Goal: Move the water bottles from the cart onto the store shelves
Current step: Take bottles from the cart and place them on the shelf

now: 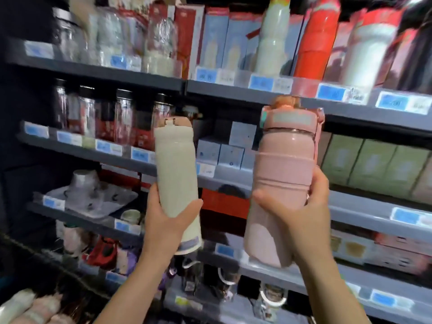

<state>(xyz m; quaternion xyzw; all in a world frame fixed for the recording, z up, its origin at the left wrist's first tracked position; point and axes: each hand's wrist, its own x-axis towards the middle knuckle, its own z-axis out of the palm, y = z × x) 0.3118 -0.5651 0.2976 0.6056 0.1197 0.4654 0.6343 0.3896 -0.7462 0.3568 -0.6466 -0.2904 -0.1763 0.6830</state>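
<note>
My left hand (166, 220) grips the lower part of a slim cream bottle (175, 169) with a pinkish lid, held upright in front of the shelves. My right hand (301, 213) is wrapped around the middle of a wide pink bottle (280, 174) with a pink lid and side strap, also upright. Both bottles are raised in the air before the grey shelf (224, 178) at mid height, touching no shelf. At the bottom left corner, several more pale bottles (25, 309) lie together, blurred.
Grey store shelves (257, 92) with blue price tags fill the view. They carry clear jars (124, 118), boxed bottles (217, 43), tall white and red flasks (320, 36), green boxes (374, 164) and small grey boxes (231, 150). Lower shelves hold dark flasks.
</note>
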